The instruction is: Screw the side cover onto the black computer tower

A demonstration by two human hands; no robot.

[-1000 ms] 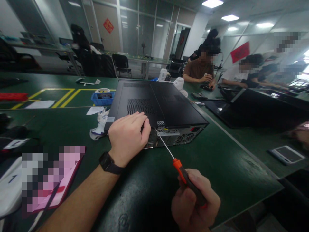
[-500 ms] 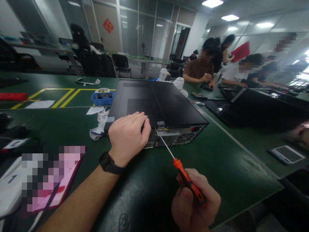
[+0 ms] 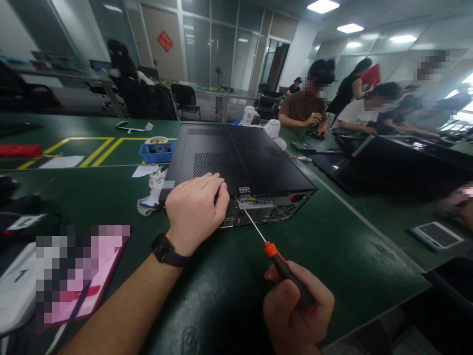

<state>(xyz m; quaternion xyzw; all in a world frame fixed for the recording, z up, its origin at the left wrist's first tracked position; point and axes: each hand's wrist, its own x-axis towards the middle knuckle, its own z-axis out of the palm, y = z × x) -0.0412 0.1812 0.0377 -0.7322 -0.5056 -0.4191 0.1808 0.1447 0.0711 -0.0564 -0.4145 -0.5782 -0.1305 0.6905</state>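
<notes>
In the head view, a big flat black metal computer case [image 3: 254, 158] lies on its side on the dark green shiny counter [image 3: 351, 256], right in front of the person. Its back, with a round black fan grille [image 3: 281, 211], faces the person, so the small parts there are easy to reach. The left hand [image 3: 195, 207], with a black square watch [image 3: 162, 248] on its wrist, rests on the near edge of the case. Its fingers are bent and close together; I cannot tell if they pinch anything, as the hand hides what is under it. Its weight probably helps hold the case steady. The right hand [image 3: 300, 301] has its fingers wrapped tight around the orange and dark handle of a long, thin metal screwdriver [image 3: 276, 255]. The screwdriver slants up and away, likely so its tip can meet the back just under the top edge, close beside the left hand. What sits at the tip is too small to tell. A small blue plastic tray [image 3: 155, 154] and a crumpled white and blue cloth [image 3: 153, 190] sit left of the case, perhaps so they are near but out of the way of the screwdriver.
</notes>
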